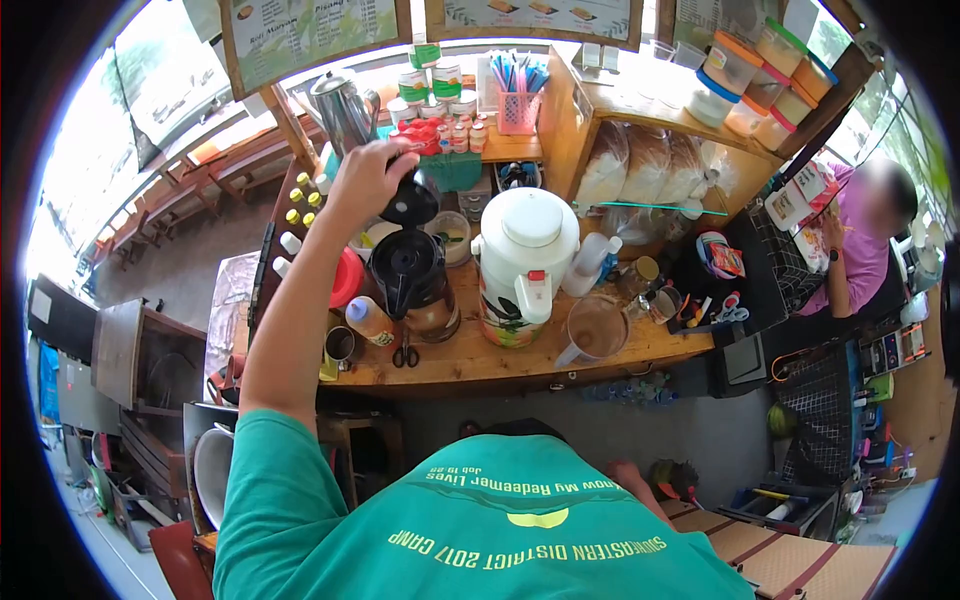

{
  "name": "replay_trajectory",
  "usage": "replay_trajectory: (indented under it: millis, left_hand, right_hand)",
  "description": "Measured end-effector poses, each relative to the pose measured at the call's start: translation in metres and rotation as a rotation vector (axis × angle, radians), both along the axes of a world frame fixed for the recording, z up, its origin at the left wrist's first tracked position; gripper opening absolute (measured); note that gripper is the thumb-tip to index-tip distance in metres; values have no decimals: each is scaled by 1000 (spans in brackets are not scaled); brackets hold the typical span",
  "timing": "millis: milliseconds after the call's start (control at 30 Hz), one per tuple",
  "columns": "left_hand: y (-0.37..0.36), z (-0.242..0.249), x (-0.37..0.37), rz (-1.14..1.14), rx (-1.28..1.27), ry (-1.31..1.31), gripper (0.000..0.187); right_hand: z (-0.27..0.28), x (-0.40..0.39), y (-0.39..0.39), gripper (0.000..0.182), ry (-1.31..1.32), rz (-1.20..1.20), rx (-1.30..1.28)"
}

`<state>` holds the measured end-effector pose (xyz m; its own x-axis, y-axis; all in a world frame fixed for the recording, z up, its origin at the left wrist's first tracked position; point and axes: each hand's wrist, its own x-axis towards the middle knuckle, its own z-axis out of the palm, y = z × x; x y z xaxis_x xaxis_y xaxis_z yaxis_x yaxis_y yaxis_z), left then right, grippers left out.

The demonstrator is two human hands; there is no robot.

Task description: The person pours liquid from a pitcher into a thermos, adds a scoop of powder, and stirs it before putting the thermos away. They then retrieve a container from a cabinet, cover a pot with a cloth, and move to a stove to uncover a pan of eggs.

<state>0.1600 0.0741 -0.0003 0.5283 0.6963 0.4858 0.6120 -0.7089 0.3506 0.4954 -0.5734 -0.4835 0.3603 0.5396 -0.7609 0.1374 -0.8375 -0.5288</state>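
Observation:
My left hand (372,178) reaches over the counter, its fingers curled over the raised lid (412,200) of a black vacuum flask (408,262). The flask stands open, its dark inner top and spout facing up. Beside it on the right is a taller white vacuum flask (525,255) with a patterned base and its lid down. Scissors (405,350), a squeeze bottle (367,318) and a metal cup (341,345) are just in front of the black flask. Of my right arm, only a bit of skin shows by the green shirt; my right hand is out of sight.
A clear measuring jug (594,328) is at the counter's front right. Behind are a steel pot (340,110), cans (445,80), a pink basket of straws (518,112) and a wooden shelf (560,110) with bagged bread. Another person (865,220) sits on the right.

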Motion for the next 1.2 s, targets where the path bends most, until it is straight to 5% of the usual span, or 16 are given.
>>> replay_trajectory:
  millis: [100, 167, 333, 467, 533, 600, 733, 800, 900, 1200]
  left_hand:
    - [-50, -14, -29, -169, 85, -66, 25]
    - [-85, -50, -54, -171, 330, -13, 26]
    - [-135, -119, -81, -167, 353, 68, 34]
    - [-155, -125, -75, -2, 340, 81, 35]
    - [-166, -119, -69, 47, 321, 107, 36]
    - [-173, -106, -60, 138, 300, 175, 39]
    - [-183, -81, -5, 3, 184, -152, 51]
    - [-182, -65, 41, 9, -166, -355, 77]
    - [-159, -70, 87, -57, -520, -490, 122]
    - [-153, -47, 89, -50, -517, -271, 130]
  right_hand:
    - [60, -19, 51, 34, -36, -226, -105]
    - [95, -19, 79, 36, -203, -118, 35]
    - [216, -19, 177, 31, -489, -17, 517]
    - [331, -19, 260, 26, -517, -12, 662]
    - [353, -16, 297, 27, -469, 16, 993]
    - [388, -16, 329, 34, -409, 122, 1017]
    - [393, -5, 399, 56, -213, 240, 1245]
    - [387, -1, 436, 82, -64, 368, 1273]
    - [370, 5, 474, 97, 206, 453, 1275]
    - [381, -8, 467, 100, 273, 412, 1219]
